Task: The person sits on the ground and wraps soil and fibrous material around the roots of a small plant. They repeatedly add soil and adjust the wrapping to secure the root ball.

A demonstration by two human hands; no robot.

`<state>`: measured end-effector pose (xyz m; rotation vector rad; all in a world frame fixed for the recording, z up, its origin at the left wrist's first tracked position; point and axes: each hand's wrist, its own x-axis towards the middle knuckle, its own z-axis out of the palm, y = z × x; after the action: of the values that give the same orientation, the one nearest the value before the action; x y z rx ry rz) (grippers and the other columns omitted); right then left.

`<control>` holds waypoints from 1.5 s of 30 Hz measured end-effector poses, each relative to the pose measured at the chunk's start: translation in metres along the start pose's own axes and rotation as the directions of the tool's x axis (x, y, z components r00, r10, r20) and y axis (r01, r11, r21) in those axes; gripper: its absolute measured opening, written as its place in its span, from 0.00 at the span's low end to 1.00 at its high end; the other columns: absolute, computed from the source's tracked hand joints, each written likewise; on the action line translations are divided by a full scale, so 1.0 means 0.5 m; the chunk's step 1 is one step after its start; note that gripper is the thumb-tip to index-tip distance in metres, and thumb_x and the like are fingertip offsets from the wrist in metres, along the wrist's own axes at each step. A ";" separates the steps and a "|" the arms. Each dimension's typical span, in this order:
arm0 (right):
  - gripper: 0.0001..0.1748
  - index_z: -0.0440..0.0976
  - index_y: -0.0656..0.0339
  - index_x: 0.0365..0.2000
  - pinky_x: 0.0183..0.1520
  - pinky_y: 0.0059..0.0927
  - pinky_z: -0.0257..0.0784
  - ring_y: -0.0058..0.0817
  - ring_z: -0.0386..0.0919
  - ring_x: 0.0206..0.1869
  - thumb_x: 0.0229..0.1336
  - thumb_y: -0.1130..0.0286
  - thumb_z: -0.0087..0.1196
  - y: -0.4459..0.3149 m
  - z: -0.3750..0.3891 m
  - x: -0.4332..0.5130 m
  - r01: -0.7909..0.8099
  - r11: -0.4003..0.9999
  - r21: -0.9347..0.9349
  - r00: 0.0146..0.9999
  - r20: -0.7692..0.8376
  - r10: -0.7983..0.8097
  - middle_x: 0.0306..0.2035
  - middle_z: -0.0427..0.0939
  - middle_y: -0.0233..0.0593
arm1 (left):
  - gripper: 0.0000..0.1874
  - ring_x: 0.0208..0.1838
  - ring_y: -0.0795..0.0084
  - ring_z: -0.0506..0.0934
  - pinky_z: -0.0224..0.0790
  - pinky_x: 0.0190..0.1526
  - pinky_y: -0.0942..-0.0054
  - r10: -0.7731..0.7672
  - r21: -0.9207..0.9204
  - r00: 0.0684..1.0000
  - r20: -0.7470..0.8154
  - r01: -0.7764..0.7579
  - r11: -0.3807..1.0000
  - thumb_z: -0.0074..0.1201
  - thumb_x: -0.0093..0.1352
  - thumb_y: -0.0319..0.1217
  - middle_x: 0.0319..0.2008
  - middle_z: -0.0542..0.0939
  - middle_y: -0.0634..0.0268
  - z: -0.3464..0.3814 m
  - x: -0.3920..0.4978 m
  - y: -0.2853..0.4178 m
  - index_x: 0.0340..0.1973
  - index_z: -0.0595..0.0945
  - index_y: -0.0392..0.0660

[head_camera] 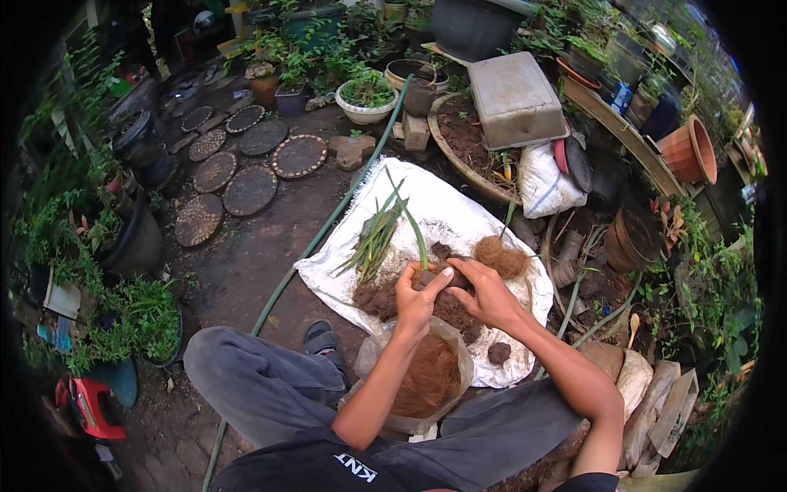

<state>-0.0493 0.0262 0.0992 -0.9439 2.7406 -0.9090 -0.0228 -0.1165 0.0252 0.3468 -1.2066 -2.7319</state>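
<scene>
A ball of dark soil (427,278) sits between my two hands, above a white woven sack. From its top rises a long green leaf cutting (418,237). My left hand (418,301) grips the ball from the left, its thumb across the near side. My right hand (492,295) cups the other side with bent fingers, which partly hide the soil. Loose brown soil (381,298) is heaped beneath both hands. A bunch of green leaf cuttings (376,237) lies to the left. Brown fibre balls (501,257) rest to the right, one with a leaf standing behind it.
Before me stands a clear plastic bag (464,363) of brown coconut fibre (427,375). A soil lump (498,353) lies on the white sack (424,175). A green hose (307,249) runs along its left. Beyond are a wide soil-filled pot (452,144) and an upturned basin (516,92).
</scene>
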 end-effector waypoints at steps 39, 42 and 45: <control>0.35 0.63 0.71 0.65 0.59 0.44 0.71 0.53 0.76 0.57 0.67 0.56 0.54 0.076 -0.141 -0.221 -0.185 0.983 0.011 0.969 0.167 0.181 0.55 0.75 0.63 | 0.17 0.43 0.79 0.80 0.74 0.46 0.77 -0.134 0.296 0.895 0.425 0.002 0.955 0.67 0.66 0.31 0.40 0.84 0.63 0.106 -0.075 -0.105 0.47 0.83 0.34; 0.35 0.64 0.69 0.64 0.59 0.44 0.71 0.52 0.76 0.57 0.66 0.56 0.55 0.075 -0.152 -0.245 -0.261 0.964 0.050 0.954 0.162 0.250 0.55 0.75 0.61 | 0.18 0.44 0.77 0.80 0.74 0.47 0.74 -0.104 0.313 0.895 0.434 -0.041 0.949 0.68 0.65 0.32 0.41 0.84 0.63 0.115 -0.082 -0.132 0.47 0.84 0.35; 0.35 0.65 0.67 0.64 0.59 0.44 0.71 0.52 0.76 0.57 0.64 0.56 0.58 0.065 -0.154 -0.254 -0.265 0.962 0.062 0.961 0.101 0.258 0.55 0.76 0.60 | 0.19 0.44 0.77 0.79 0.73 0.48 0.73 -0.080 0.293 0.909 0.408 -0.048 0.955 0.68 0.65 0.33 0.41 0.84 0.62 0.119 -0.089 -0.147 0.47 0.84 0.35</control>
<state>0.0139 0.1606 0.1322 -0.5766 2.6492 -0.8883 0.0023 -0.0155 0.0166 -0.2210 -1.7333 -2.7180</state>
